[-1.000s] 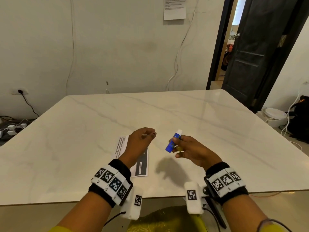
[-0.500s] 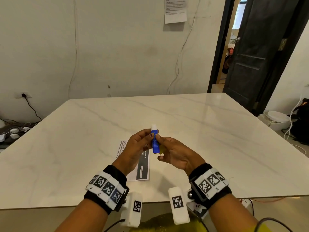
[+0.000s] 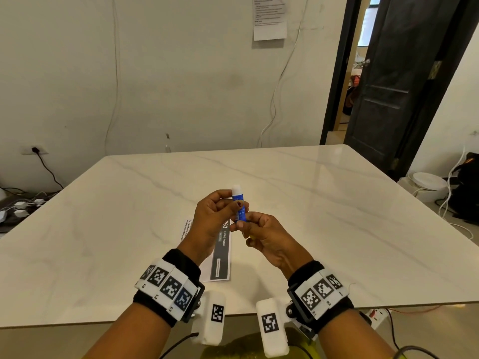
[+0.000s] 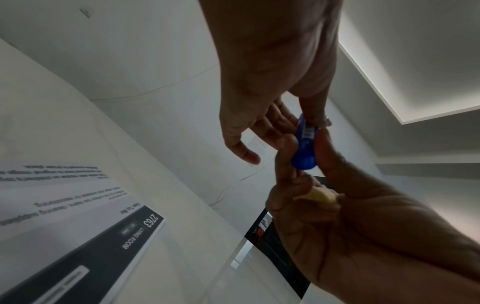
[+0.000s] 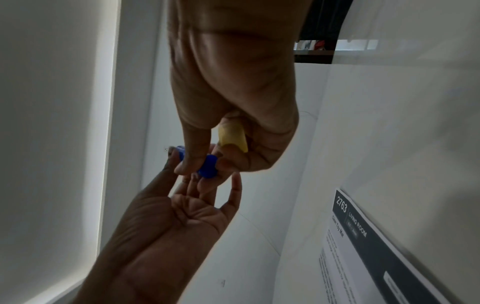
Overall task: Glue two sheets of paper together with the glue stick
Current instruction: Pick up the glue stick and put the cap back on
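A blue glue stick (image 3: pixel 240 207) with a bare white tip stands upright above the table. My left hand (image 3: pixel 229 203) pinches its upper body with thumb and forefinger. My right hand (image 3: pixel 245 225) pinches its blue base (image 5: pixel 207 166) and keeps the yellow cap (image 5: pixel 232 135) tucked in its curled fingers; the cap (image 4: pixel 317 197) also shows in the left wrist view, below the stick (image 4: pixel 305 144). Printed paper (image 3: pixel 220 257) with a dark band lies flat on the table under my left hand. Whether a second sheet lies beneath it I cannot tell.
The white marble table (image 3: pixel 324 203) stretches wide on all sides of the paper. A wall stands behind it, with a dark door (image 3: pixel 394 81) at the back right. Cables and chargers (image 3: pixel 20 206) lie on the floor to the left.
My hands have come together. The left hand, which held nothing a second ago, has taken hold of the glue stick, and the stick has turned from tilted to upright.
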Available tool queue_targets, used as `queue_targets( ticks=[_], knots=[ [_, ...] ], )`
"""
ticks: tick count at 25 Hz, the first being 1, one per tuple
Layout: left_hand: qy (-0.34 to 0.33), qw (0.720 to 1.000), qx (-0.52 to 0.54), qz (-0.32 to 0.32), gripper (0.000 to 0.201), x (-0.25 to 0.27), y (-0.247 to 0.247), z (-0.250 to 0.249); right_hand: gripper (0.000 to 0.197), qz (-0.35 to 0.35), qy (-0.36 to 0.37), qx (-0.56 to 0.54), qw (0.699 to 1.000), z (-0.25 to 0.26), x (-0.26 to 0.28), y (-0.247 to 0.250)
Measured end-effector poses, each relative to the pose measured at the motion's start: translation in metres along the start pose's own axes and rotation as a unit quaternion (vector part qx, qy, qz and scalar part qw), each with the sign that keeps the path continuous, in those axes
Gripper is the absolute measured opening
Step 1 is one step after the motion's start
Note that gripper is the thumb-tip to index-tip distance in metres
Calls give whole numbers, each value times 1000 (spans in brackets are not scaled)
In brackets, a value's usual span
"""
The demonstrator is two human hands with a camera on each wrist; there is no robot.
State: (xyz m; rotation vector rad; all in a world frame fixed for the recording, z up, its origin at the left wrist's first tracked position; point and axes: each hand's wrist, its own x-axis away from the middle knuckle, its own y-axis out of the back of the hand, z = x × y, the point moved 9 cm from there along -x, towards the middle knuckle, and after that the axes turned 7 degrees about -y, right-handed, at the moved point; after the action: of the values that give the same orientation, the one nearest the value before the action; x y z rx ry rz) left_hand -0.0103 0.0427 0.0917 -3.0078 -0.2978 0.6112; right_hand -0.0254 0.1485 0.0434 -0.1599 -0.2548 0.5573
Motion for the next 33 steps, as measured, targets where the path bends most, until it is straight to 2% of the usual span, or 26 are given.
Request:
queue_targets(
  ticks=[2, 6, 12, 15, 17, 19, 21, 24, 28, 31, 33],
  knots=[
    [-12, 999, -25, -35, 20, -1, 2, -4, 5, -39, 16, 15, 999, 3, -1, 4],
    [-27, 989, -85, -114, 27, 0, 12, -7, 18, -118, 56, 23, 991, 8, -1, 7],
    [-45, 981, -130, -137, 32, 2, 12, -12, 22, -210, 108, 83, 968, 12, 2, 8],
    [-42, 975, -151, -156, 33, 3, 13, -13, 30, -227, 118, 80, 963, 13, 6, 6],
    [-16, 982, -133, -134, 31, 2, 12, -9, 35, -204, 109, 58, 971, 12, 5, 2],
    [35, 994, -84, -57, 24, 1, 4, 1, 40, -172, 96, 49, 979, 14, 4, -1],
    [80, 995, -50, 27, 29, 5, -3, 11, 42, -148, 81, 52, 984, 17, 3, -2],
    [82, 994, -44, 61, 32, 10, -2, 15, 41, -125, 58, 48, 989, 17, 2, -2],
    [60, 996, -68, -14, 25, 5, 10, 13, 40, -149, 51, 62, 986, 11, 0, 4],
    [44, 993, -87, -68, 12, 5, 15, 10, 42, -187, 82, 65, 977, 10, 1, 8],
    [37, 988, -108, -104, 16, 6, 19, 9, 43, -203, 109, 72, 971, 10, 3, 6]
  ],
)
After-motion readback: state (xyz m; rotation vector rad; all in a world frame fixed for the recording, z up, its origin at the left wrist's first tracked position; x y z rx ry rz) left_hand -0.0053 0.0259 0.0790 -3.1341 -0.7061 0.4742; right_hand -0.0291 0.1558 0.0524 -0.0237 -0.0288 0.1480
